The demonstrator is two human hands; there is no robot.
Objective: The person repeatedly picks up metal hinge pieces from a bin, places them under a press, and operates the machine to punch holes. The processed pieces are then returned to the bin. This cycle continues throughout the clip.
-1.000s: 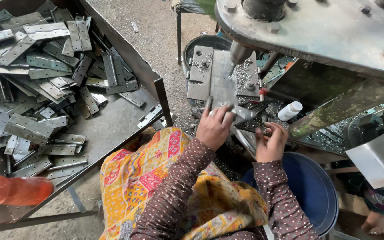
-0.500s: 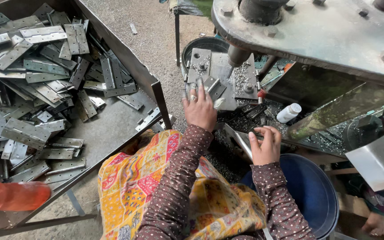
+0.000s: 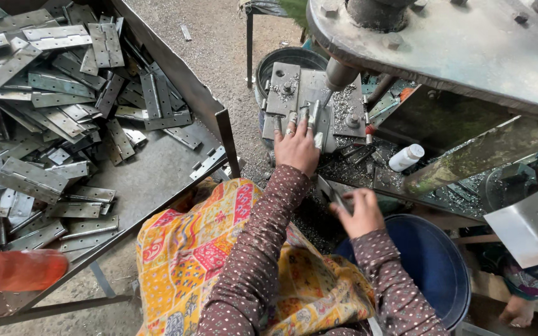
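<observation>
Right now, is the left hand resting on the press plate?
Yes, the left hand lies flat on the grey metal plate under the press ram.

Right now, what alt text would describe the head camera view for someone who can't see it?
A person's left hand presses a metal piece onto a drill press plate, while the right hand holds a thin metal strip. A tray of metal hinges sits to the left.

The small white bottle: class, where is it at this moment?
In the head view, the small white bottle lies right of the left hand, on the littered machine bed, under the big metal arm.
</observation>
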